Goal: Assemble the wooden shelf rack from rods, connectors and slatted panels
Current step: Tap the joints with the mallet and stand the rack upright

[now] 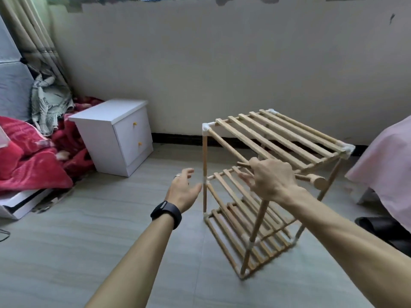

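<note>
Right hand (270, 178) is gripping a rod (243, 164), fingers curled round it, at the near top corner of the rack (278, 134). Left hand (183, 188) is hovering, fingers spread, beside a post (204, 156). Probably closing the last joint; next move is calling for a firm push home.

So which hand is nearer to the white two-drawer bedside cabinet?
Left. The left hand is open, to the right of the white two-drawer bedside cabinet; the right hand holds the wooden slatted rack, farther right.
</note>
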Demonstrator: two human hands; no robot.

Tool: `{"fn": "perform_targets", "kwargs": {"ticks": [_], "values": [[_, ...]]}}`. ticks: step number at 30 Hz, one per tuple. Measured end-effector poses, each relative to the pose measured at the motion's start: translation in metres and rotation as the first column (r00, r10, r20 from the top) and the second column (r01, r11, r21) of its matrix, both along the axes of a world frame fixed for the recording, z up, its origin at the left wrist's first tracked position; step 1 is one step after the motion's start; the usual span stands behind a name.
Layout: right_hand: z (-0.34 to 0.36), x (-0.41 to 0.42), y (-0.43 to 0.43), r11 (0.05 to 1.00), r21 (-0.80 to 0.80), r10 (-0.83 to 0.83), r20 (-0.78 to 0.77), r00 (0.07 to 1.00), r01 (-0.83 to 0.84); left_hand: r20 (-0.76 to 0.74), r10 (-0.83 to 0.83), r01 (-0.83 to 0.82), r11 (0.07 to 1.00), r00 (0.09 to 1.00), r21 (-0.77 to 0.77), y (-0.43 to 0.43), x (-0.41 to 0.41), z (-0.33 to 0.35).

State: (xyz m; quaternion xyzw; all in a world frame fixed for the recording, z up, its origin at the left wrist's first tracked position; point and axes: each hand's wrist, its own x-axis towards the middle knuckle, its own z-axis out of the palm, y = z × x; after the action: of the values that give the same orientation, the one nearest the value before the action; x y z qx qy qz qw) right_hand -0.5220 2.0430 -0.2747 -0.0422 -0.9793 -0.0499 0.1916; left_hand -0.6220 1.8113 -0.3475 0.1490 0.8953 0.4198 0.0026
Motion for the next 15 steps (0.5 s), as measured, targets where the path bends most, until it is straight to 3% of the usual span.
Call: {"fn": "perform_targets", "kwargs": {"ticks": [3, 6, 8, 11, 15], "values": [[-0.001, 0.035, 0.059, 0.988, 0.054, 0.154, -0.147, 0.977, -0.147, 0.006, 0.082, -0.082, 0.993, 0.997, 0.088, 0.000, -0.012, 0.014], [-0.006, 0.060, 0.095, 0.976, 0.088, 0.215, -0.243, 0.946, -0.199, -0.002, 0.045, -0.044, 0.992, 0.999, 0.120, 0.009, -0.010, 0.020], [-0.007, 0.072, 0.101, 0.985, 0.061, 0.173, -0.352, 0.920, -0.162, -0.012, -0.007, 0.009, 0.987, 1.000, 0.163, 0.021, 0.003, 0.018], [0.004, 0.078, 0.081, 0.976, -0.119, 0.058, -0.658, 0.751, -0.180, -0.034, -0.015, 0.024, 0.965, 0.999, 0.262, 0.039, 0.030, 0.008], [0.042, 0.070, 0.019, 0.928, -0.311, -0.106, -0.746, 0.658, -0.203, -0.074, -0.082, 0.096, 0.972, 0.994, 0.216, 0.053, 0.056, 0.006]]}}
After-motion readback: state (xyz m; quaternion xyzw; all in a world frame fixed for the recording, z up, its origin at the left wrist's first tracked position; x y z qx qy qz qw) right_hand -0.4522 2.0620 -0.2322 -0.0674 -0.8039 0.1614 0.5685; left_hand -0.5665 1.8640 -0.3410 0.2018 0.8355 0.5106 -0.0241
